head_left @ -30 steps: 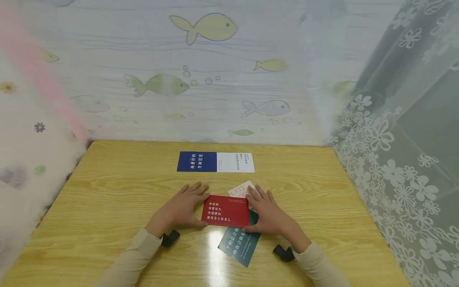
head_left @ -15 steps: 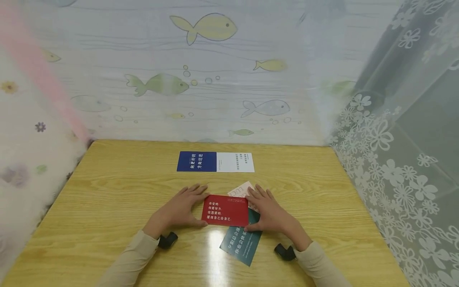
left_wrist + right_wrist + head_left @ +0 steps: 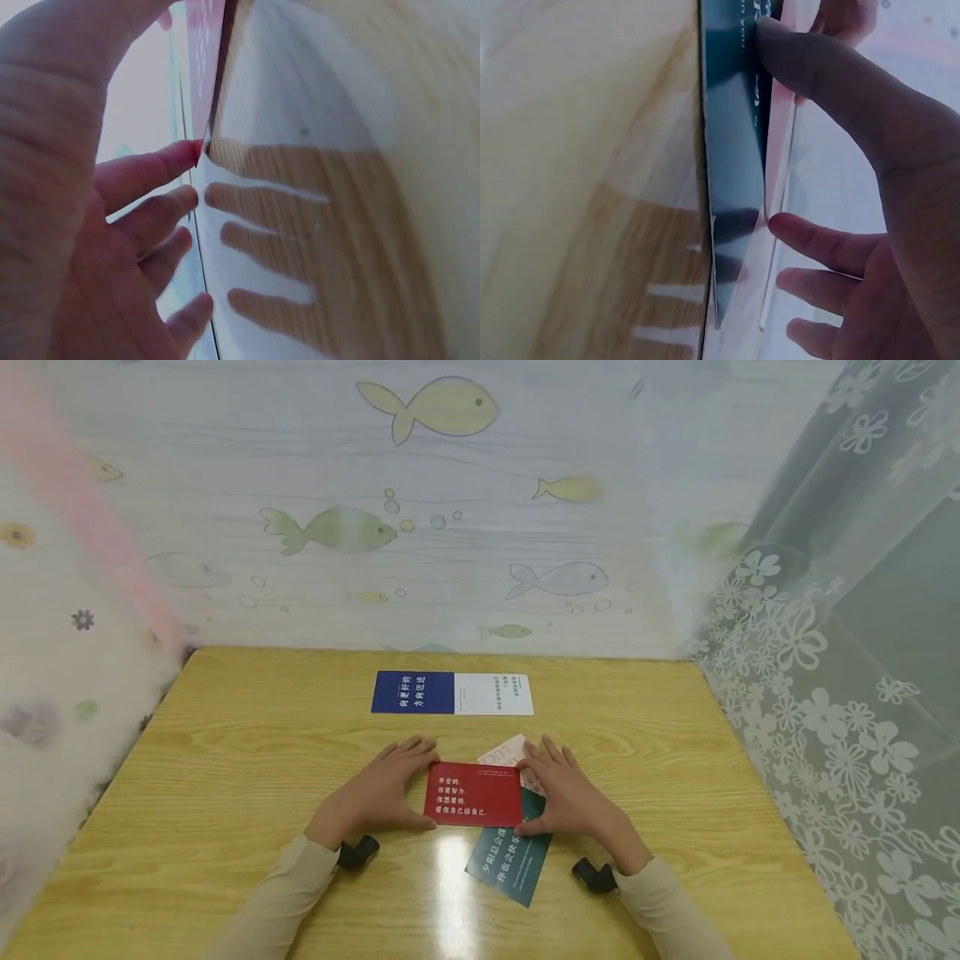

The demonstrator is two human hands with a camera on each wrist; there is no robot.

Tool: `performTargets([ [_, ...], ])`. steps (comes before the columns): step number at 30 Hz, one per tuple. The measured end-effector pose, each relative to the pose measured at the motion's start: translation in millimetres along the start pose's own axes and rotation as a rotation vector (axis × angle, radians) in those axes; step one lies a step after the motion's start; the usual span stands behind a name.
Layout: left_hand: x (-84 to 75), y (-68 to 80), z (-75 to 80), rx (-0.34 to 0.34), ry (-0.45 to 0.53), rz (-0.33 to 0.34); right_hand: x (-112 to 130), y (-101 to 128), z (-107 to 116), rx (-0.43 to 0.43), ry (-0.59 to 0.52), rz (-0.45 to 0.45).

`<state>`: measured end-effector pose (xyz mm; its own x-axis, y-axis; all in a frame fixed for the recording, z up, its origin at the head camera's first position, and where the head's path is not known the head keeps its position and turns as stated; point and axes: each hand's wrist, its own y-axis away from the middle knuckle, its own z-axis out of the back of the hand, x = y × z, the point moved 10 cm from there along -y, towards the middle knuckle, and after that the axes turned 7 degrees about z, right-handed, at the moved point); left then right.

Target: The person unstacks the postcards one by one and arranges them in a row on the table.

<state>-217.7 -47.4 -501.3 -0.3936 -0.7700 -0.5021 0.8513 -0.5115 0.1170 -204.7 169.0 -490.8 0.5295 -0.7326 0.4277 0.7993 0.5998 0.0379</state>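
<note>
A red card (image 3: 474, 795) with white lettering lies level between both hands in the head view. My left hand (image 3: 382, 789) holds its left corners, index finger at the far one and thumb at the near one. My right hand (image 3: 566, 797) spans the right corners the same way. Partly under the red card and the right hand is a dark green card (image 3: 513, 864), set at a slant. A pale card (image 3: 504, 752) with pink letters shows behind the red one, partly covered. In the right wrist view the index fingertip (image 3: 780, 223) touches the red card's corner.
Farther back on the wooden table (image 3: 247, 760) lie a blue card (image 3: 412, 692) and a white card (image 3: 493, 694), edge to edge. A fish-patterned curtain (image 3: 450, 543) hangs behind the table, and a lace curtain (image 3: 810, 693) at the right.
The green card has slid slightly to the right under the red card. Both hands keep their places on the red card. The head view has tilted a little.
</note>
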Motion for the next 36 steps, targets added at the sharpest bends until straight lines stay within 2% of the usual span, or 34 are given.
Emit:
performTargets([
  [5,-4.3,-2.2,3.2,-0.031,0.022,-0.039,-2,-1,-1,0.011,-0.006,0.008],
  [12,-7.5,0.2,13.3,-0.116,0.027,-0.091,-3,-1,0,-0.005,0.024,0.017],
  [15,-7.4,2.4,19.1,-0.165,0.046,-0.102,-2,-1,4,-0.045,0.026,0.023],
  [22,-11.5,12.4,33.8,-0.290,0.068,-0.157,4,5,26,-0.246,-0.016,0.091],
  [25,-15.4,18.3,40.3,-0.341,0.073,-0.187,7,9,33,-0.304,-0.056,0.137],
  [32,-27.1,31.5,49.7,-0.408,0.025,-0.267,12,18,41,-0.329,-0.174,0.241],
  [36,-32.8,34.2,50.5,-0.428,-0.028,-0.294,15,23,44,-0.329,-0.168,0.252],
])
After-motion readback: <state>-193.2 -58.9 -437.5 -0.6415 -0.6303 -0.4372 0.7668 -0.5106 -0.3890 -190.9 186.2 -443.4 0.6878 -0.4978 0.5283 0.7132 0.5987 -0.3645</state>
